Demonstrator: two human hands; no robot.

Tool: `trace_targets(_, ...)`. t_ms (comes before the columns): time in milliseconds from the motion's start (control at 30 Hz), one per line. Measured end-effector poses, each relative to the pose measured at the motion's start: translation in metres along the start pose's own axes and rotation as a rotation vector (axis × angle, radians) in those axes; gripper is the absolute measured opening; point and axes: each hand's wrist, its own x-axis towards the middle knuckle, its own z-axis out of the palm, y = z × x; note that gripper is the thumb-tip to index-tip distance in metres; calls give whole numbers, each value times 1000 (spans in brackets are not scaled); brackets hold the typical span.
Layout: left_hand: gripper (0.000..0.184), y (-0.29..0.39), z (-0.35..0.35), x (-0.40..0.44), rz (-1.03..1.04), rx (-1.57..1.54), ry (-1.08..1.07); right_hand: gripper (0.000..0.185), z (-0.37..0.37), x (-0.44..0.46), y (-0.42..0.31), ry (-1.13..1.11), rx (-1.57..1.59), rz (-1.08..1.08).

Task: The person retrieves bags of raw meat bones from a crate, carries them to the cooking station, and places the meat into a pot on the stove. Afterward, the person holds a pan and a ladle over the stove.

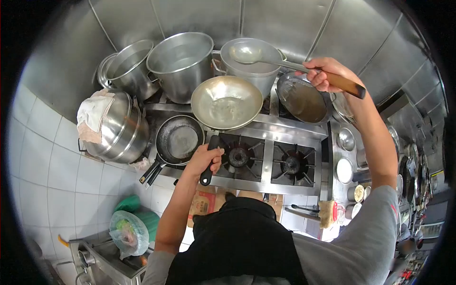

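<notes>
My left hand (205,160) is wrapped round the black handle of a shiny wok (227,88), which is held up over the stove with a little clear liquid at its bottom. In my right hand (327,75), closed round its wooden handle, is a long ladle (245,52). The ladle's bowl is over the mouth of a tall pot (259,67) behind the wok; whether it touches the pot I cannot tell. Left of the wok, a dark frying pan (180,137) rests on the stove (256,124), its handle toward me.
Large steel pots (183,78) stand along the back wall. A steamer pot (121,130) with a cloth (95,111) on it is at the left. A pan of brown liquid (304,102) lies at back right. Bowls (344,170) line the right counter. Two burners (291,165) are exposed in front.
</notes>
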Motion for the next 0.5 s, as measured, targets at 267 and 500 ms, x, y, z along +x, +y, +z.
trace_targets(267, 20, -7, 9, -6, 60, 10, 30, 31, 29, -56, 57, -1, -148, -3)
trace_targets(500, 17, -15, 9, -23, 61, 25, 41, 23, 53, -67, 128, 76, -281, -33)
